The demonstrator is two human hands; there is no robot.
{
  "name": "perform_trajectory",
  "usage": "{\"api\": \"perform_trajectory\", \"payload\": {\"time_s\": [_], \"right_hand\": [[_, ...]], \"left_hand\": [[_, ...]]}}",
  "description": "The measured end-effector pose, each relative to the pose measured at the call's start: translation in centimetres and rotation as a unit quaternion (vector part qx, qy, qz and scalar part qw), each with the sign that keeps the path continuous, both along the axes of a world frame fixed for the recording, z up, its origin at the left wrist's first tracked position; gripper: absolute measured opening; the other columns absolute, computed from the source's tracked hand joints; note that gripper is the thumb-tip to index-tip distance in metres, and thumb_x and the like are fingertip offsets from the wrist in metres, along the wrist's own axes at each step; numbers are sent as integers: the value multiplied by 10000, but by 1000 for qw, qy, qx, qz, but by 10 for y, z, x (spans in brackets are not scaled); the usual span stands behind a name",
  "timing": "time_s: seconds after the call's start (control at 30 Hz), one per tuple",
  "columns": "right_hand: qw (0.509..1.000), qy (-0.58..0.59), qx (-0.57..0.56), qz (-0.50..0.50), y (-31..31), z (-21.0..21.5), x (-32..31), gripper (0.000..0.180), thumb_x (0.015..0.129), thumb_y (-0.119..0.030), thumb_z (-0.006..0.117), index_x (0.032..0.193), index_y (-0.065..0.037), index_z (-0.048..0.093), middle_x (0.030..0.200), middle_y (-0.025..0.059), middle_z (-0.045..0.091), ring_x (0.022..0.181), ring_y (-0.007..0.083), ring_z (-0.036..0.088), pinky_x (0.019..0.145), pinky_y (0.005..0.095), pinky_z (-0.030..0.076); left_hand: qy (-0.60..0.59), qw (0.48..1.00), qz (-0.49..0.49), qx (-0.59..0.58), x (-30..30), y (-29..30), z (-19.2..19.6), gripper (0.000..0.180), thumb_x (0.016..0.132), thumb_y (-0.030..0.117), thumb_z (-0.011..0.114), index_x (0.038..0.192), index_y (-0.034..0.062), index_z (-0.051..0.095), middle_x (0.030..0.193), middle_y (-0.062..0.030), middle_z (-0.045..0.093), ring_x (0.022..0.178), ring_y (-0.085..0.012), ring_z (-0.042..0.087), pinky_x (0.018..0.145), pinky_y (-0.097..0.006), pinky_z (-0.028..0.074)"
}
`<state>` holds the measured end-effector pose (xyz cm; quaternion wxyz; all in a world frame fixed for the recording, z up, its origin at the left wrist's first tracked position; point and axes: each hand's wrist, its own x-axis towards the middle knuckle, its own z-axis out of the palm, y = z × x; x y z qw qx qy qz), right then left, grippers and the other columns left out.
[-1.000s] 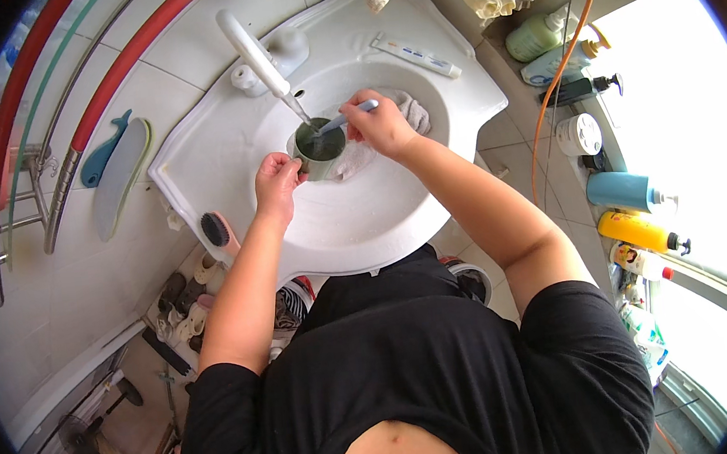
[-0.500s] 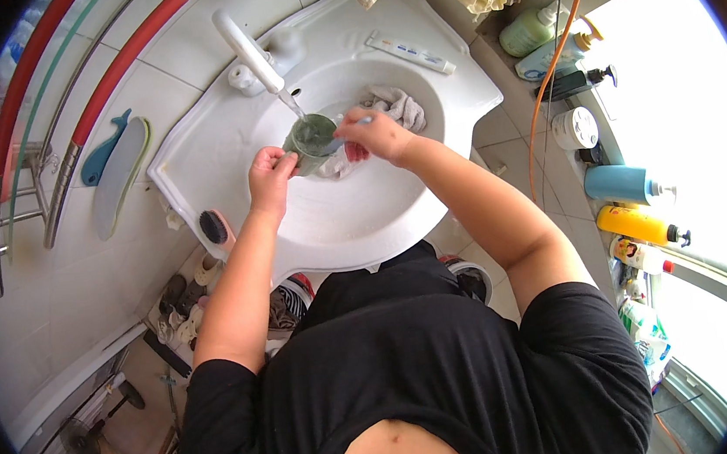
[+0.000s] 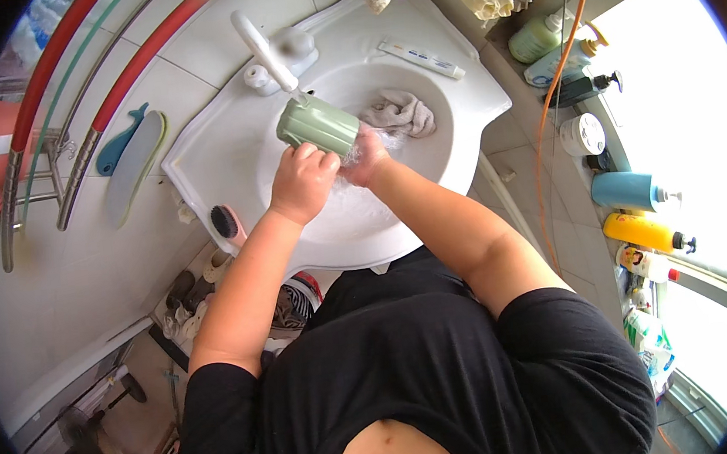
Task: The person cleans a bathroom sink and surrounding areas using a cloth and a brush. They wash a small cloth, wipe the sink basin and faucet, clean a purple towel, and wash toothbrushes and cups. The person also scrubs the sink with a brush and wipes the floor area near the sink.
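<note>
Green cup point(image 3: 317, 128), plastic by the look of it, lying on its side over the white basin point(image 3: 225, 157), its far end just under the tap point(image 3: 263, 46).

Left hand point(image 3: 302, 183): we have it closed around the near side of the cup, fingers curled against the wall.

Right hand point(image 3: 366, 158): at the cup's open right end, wet and partly hidden by the cup and by splashing water; we cannot tell whether it grips the rim or only reaches inside.

Water: a thin run from the tap meets the cup, with spray showing around the right hand.

Grey cloth point(image 3: 400, 111): crumpled in the bowl, just right of and beyond the cup, near the drain area.

Toothpaste tube point(image 3: 422, 58): flat on the far rim, right of the tap.

Brush point(image 3: 225, 223): dark, on the near-left rim.

Bottles point(image 3: 631, 191): several along the right sill, well apart from the basin.

Risks, as we judge them:
- Wet fingers on a smooth wall; the cup could slip and knock the bowl.
- With the cup tipped under the tap, water may bounce off it over the near rim onto our dark shirt point(image 3: 413, 380) or the floor.
- The cloth could cover the drain and let water pool.
</note>
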<state>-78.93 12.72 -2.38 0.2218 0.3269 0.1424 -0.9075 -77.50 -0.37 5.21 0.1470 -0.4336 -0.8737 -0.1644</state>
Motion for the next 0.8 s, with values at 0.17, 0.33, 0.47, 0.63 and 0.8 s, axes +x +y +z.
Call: {"api": "perform_trajectory", "payload": {"time_s": [0.17, 0.33, 0.47, 0.63, 0.8], "right_hand": [[991, 120, 3, 54, 13, 2, -9, 370, 853, -303, 421, 1144, -83, 485, 1113, 88, 526, 1008, 240, 508, 892, 410, 386], [944, 171, 264, 99, 25, 6, -22, 344, 857, -316, 448, 1145, -140, 518, 1095, 37, 522, 934, 179, 527, 758, 330, 446], [829, 237, 473, 182, 37, 41, -30, 320, 840, -323, 507, 1068, -110, 578, 984, 3, 564, 865, 107, 477, 765, 297, 386], [682, 272, 671, 104, 48, 33, -36, 388, 786, -386, 567, 890, -14, 598, 756, 146, 584, 694, 228, 566, 661, 327, 441], [646, 337, 617, 298, 55, 51, -25, 457, 801, -432, 528, 969, -11, 588, 1016, 202, 557, 915, 291, 549, 799, 344, 420]], "left_hand": [[-95, 988, 78, 92, 0, -4, -3, 132, 707, 101, 638, 692, 63, 513, 678, -54, 536, 659, -209, 517, 607, -317, 422], [-476, 721, 256, 433, -20, -10, -23, 147, 792, 157, 633, 812, 71, 515, 671, 2, 512, 600, -83, 482, 599, -248, 436], [-630, 421, 287, 586, -26, -7, -18, 133, 837, 179, 563, 782, 106, 466, 581, 37, 417, 621, -98, 454, 664, -328, 462], [-744, 216, 258, 578, -21, 2, -24, 120, 866, 214, 498, 795, 125, 461, 507, 42, 360, 605, -113, 428, 701, -371, 454], [-733, 419, 229, 484, -11, 6, -17, 134, 832, 179, 521, 933, 105, 473, 559, 50, 385, 582, -94, 422, 690, -350, 464]]}}
